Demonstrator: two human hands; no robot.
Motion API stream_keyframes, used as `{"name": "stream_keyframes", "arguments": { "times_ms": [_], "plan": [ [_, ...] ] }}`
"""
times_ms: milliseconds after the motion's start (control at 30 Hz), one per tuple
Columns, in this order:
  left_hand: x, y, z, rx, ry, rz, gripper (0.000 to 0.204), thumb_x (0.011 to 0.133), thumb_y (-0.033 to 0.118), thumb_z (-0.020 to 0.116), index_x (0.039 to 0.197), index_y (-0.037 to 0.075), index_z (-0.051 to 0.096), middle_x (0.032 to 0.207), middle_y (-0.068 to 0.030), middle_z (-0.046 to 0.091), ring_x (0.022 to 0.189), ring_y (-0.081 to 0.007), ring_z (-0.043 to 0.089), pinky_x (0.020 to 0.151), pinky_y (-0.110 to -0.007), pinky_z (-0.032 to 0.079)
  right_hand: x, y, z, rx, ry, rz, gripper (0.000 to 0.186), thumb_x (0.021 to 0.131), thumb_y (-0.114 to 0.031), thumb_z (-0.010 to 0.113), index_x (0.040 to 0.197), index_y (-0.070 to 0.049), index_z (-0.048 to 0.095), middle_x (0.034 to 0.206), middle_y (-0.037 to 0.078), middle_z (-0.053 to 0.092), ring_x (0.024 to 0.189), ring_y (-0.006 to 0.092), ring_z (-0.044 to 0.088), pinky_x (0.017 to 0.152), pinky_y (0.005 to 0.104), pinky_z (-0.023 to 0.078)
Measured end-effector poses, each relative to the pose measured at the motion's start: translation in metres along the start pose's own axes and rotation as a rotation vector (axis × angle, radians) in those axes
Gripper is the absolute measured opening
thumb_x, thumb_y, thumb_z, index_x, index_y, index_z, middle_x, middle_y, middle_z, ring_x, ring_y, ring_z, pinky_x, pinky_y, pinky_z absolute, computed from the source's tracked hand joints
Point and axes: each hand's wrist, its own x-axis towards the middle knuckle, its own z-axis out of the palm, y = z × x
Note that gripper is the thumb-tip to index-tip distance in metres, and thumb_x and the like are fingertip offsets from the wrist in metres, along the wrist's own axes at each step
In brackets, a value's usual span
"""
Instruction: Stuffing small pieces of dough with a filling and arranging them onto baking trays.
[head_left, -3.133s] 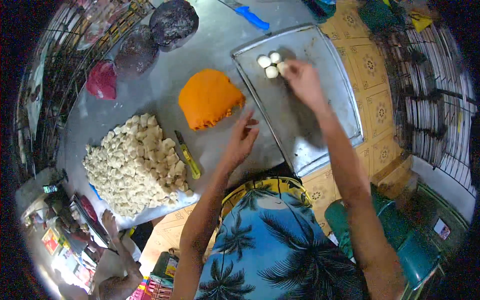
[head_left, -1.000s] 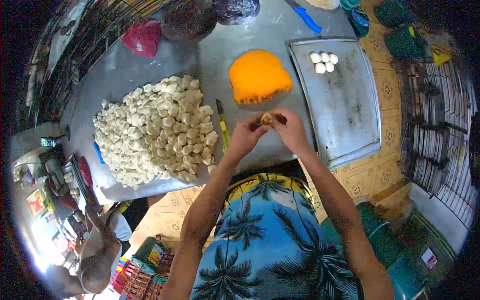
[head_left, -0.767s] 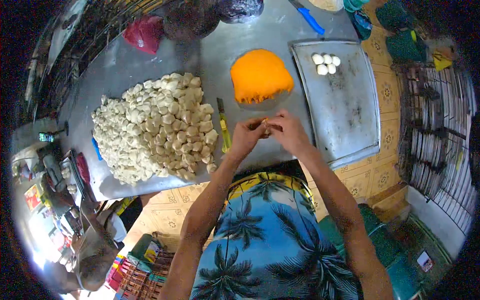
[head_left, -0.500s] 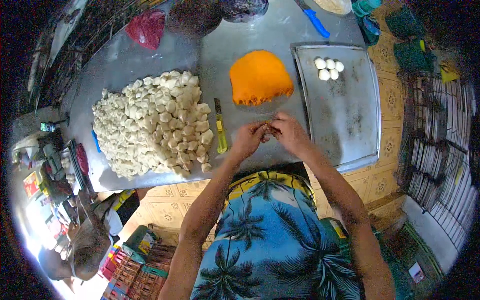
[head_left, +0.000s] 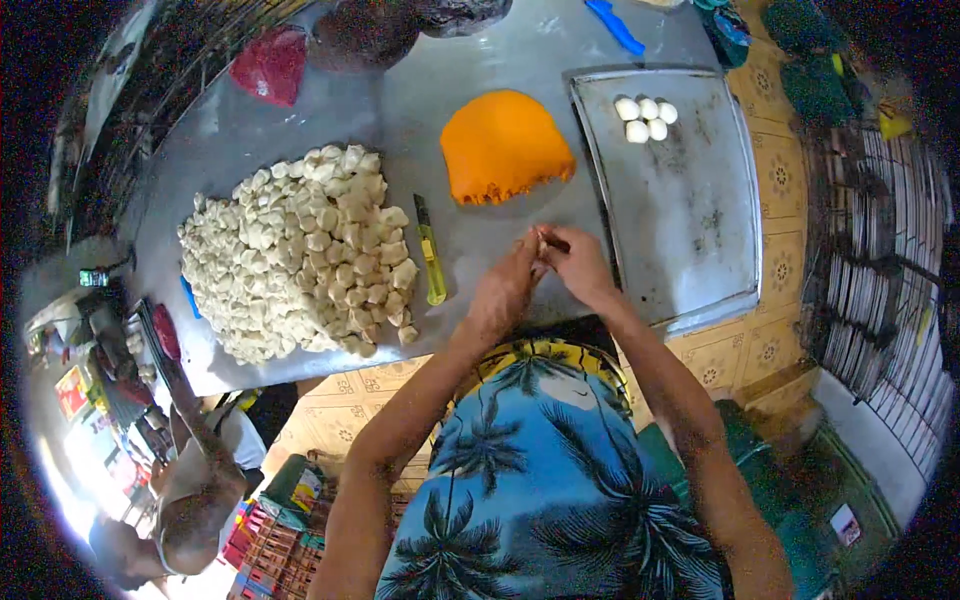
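Head cam: the left hand (head_left: 508, 285) and right hand (head_left: 582, 268) meet fingertip to fingertip, fingers curled in, but can't tell how closed they are or what's in them. From there, on the worktop (head_left: 412, 130), the orange mound (head_left: 507, 148) sits near 12 o'clock, dough pile (head_left: 300, 260) at 9, five white balls (head_left: 637, 132) on the tray (head_left: 690, 230) at 1.

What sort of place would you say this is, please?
Probably a small bakery or food workshop: a metal worktable holds a heap of pale dough pieces and a tray with small white balls.
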Motion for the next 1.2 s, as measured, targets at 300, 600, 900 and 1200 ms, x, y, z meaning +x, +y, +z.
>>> {"name": "stream_keyframes", "arguments": {
  "times_ms": [300, 600, 900, 1200],
  "plan": [
    [0.022, -0.028, 0.006, -0.052, 0.132, -0.195, 0.060, 0.091, 0.016, 0.075, 0.145, 0.007, 0.051, 0.104, -0.0187, 0.073, 0.089, -0.0321, 0.072, 0.077, -0.041, 0.057, 0.021, -0.012, 0.009, -0.433, 0.220, 0.001, 0.017, 0.086, -0.010, 0.073, 0.101, -0.001, 0.075, 0.092, 0.018, 0.073, 0.089, 0.0299, 0.071, 0.083, 0.0391, 0.054],
    [0.036, -0.020, 0.015, -0.818, 0.044, -0.597, 0.036, 0.094, 0.011, 0.067, 0.129, 0.004, 0.064, 0.103, -0.0082, 0.071, 0.092, -0.0157, 0.066, 0.082, -0.029, 0.054, -0.023, 0.010, -0.006, 0.455, 0.134, -0.001, 0.040, 0.097, -0.014, 0.067, 0.135, -0.004, 0.057, 0.117, 0.010, 0.066, 0.102, 0.0189, 0.066, 0.087, 0.0348, 0.055],
    [0.080, 0.022, 0.037, -0.759, -0.101, -0.530, 0.043, 0.102, 0.015, 0.058, 0.143, 0.004, 0.053, 0.137, -0.0109, 0.059, 0.111, -0.0212, 0.061, 0.098, -0.032, 0.048, 0.034, -0.040, -0.157, -0.356, 0.474, -0.159, 0.029, 0.086, -0.011, 0.074, 0.113, 0.000, 0.070, 0.097, 0.010, 0.073, 0.084, 0.0159, 0.067, 0.077, 0.0301, 0.053],
    [0.012, -0.024, 0.005, -0.605, -0.088, -0.526, 0.039, 0.104, 0.018, 0.057, 0.139, 0.001, 0.056, 0.126, -0.0109, 0.066, 0.109, -0.0206, 0.063, 0.096, -0.033, 0.049, 0.117, -0.069, -0.209, -0.696, 0.450, -0.159, 0.041, 0.087, -0.027, 0.071, 0.120, -0.003, 0.069, 0.103, 0.020, 0.073, 0.093, 0.0327, 0.071, 0.085, 0.0417, 0.054]
  ]
}}
